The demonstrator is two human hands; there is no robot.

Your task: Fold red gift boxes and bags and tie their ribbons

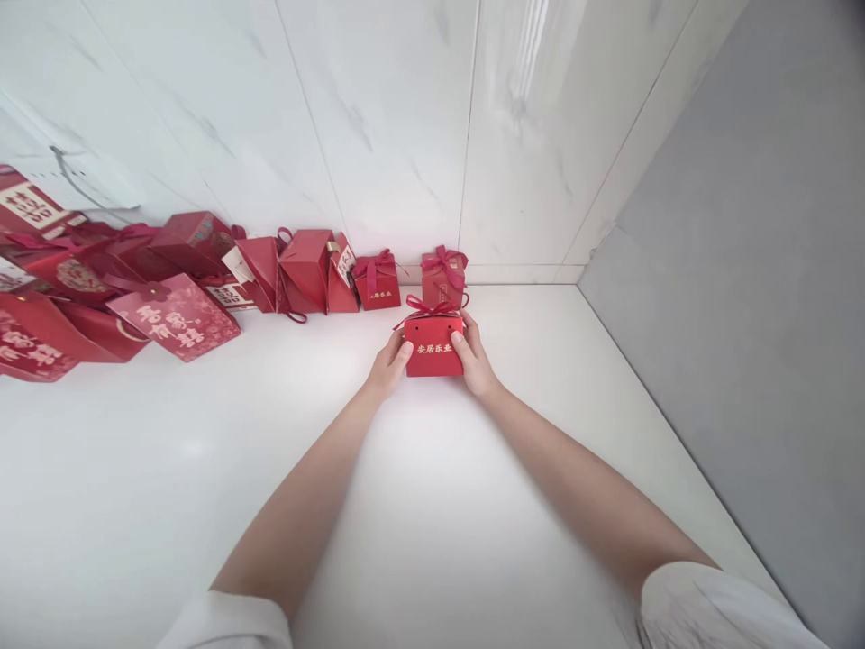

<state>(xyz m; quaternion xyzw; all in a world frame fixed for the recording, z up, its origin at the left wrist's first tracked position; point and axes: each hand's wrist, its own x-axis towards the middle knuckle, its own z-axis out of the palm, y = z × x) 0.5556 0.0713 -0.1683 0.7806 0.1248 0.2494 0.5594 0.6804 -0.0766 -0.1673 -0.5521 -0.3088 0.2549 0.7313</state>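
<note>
My left fingers [405,351] were curled against one side of a red gift box [434,361], the thumb on its front edge; my right fingers [459,341] gripped the opposite side likewise, both sets parted only by the box's corners. The box was upright before me, gold characters [434,349] facing me and a ribbon bow [433,307] on top; whether its base touched the white surface [419,505] I could not tell. Just behind it stood a ribboned box [436,288] near the tiled wall [392,135], with a small bowed box [377,290] to its left. Farther left, more red boxes [307,251] crowded together. A grey panel [736,270] rose at my right, and white sleeves [233,622] covered my upper arms.
</note>
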